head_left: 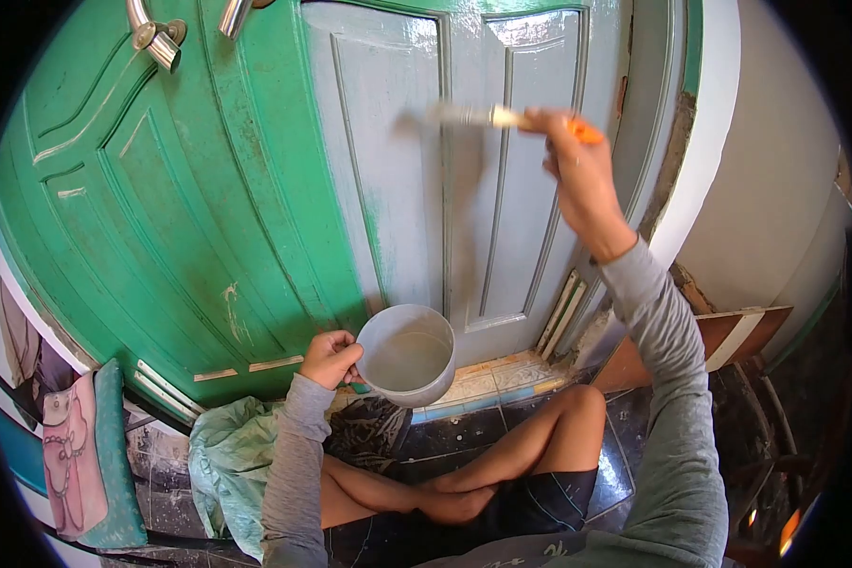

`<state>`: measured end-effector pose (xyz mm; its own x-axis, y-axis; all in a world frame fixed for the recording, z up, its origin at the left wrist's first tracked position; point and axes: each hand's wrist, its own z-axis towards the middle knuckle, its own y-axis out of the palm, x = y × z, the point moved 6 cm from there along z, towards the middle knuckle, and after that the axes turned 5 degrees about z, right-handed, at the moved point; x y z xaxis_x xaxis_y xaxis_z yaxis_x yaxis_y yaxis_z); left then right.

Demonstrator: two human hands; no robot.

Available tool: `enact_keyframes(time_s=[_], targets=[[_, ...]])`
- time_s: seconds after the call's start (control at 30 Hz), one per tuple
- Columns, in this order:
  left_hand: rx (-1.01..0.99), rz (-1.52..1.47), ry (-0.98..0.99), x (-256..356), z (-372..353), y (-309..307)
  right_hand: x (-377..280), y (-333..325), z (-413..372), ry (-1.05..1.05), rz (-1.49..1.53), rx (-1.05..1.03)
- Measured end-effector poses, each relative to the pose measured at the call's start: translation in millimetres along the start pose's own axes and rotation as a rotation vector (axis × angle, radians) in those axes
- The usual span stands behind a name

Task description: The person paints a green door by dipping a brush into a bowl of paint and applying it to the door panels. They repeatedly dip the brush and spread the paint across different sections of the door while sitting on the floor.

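Observation:
My right hand (577,175) is closed round the orange and cream handle of a paintbrush (504,117), held out level in front of the door. The pale bristles point left, close to the grey panel; whether they touch it I cannot tell. My left hand (329,360) grips the side of a grey pot (407,396) with some grey paint inside, low in front of the door. The right part of the door (473,189) is grey and shiny, while the left part (189,189) is green, with green streaks along the border.
Metal handles (161,47) jut out at the upper left. Green cloth (232,454) lies on the dark tiled floor beside a pink and teal cushion (76,454). My crossed legs (540,435) are below the pot. A brown board (634,364) leans at the right.

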<state>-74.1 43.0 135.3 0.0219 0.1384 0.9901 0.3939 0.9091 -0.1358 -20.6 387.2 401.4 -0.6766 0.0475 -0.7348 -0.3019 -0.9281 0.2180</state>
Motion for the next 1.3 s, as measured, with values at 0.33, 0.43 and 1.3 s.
enact_keyframes(time_s=[0.33, 0.43, 1.3], targets=[[0.045, 0.037, -0.006, 0, -6, -14, -124, 96, 33, -1.048, -0.597, -0.358], [0.065, 0.027, -0.002, -1, -4, -15, -122, 99, 39, -0.982, -0.647, -0.335], [0.084, 0.039, -0.033, 2, -14, -15, -104, 93, 21, -1.331, -1.133, -0.313]])
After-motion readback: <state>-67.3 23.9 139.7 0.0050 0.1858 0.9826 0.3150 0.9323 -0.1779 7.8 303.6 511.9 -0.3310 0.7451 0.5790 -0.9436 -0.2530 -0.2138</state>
